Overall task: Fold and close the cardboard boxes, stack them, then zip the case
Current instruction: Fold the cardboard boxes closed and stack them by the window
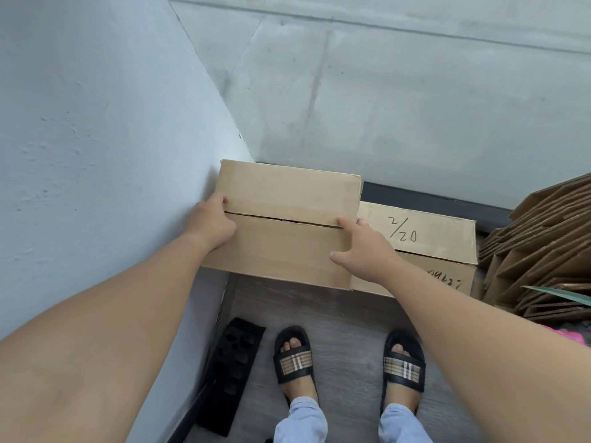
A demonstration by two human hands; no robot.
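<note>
The closed cardboard box (pixel 284 219) sat tucked in the wall corner, probably for stacking. The left hand (pixel 209 223) and right hand (pixel 364 247) gripped its ends at the seam, beside the marked box (pixel 428 238).

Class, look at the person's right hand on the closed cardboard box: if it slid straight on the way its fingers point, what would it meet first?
The right hand points up and left along the closed box top, so it probably just crosses bare cardboard along the flap seam. The left hand lies further along; depth is unclear.
</note>
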